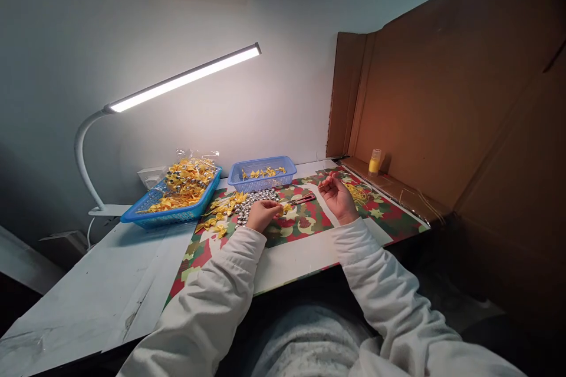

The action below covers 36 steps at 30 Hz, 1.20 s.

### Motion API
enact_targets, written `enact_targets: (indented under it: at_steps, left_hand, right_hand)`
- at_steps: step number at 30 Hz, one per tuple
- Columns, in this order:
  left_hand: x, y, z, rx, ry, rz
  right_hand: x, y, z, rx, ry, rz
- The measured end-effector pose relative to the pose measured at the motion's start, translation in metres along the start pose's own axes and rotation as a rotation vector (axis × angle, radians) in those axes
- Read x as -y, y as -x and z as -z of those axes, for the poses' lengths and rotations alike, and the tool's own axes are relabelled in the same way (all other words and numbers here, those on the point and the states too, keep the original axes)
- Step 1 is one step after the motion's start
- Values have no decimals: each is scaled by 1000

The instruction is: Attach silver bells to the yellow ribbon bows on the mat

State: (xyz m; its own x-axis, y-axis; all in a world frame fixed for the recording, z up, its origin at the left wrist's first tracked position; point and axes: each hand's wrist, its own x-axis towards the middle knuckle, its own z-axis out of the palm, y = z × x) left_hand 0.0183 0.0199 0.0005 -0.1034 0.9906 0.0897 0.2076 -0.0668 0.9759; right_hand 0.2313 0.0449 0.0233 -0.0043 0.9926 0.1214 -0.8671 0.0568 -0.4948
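My left hand (264, 215) is closed in a pinch on a yellow bow (285, 209), just right of a pile of silver bells (256, 200). My right hand (339, 195) is raised a little over the patterned sheet, its fingertips pinched together; what they hold is too small to make out. Between the hands lies a pair of small dark red snips (305, 198). Several loose yellow bows (220, 230) are spread left of the bells. Yellow cord (359, 193) lies in a tangle behind my right hand.
A blue basket (194, 212) heaped with yellow bows stands at the left, a smaller blue basket (262, 184) at the back. A lamp (186, 78) arches above. Beside the cardboard wall (442, 100) stands a yellow bottle (374, 164).
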Motion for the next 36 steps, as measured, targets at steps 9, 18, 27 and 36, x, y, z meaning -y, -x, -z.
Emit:
enact_targets:
  at_steps: [9, 18, 27, 36]
  left_hand:
    - [-9, 1, 8, -26, -47, 7]
    - [-11, 3, 10, 49, -55, 60]
    - [-12, -1, 18, -123, -9, -12]
    - [-30, 9, 21, -263, 33, -192]
  right_hand:
    - [0, -7, 9, -35, 11, -22]
    - [7, -6, 6, -105, -125, 2]
    - [-2, -7, 13, -282, 357, -91]
    - [-11, 5, 7, -166, 800, -133]
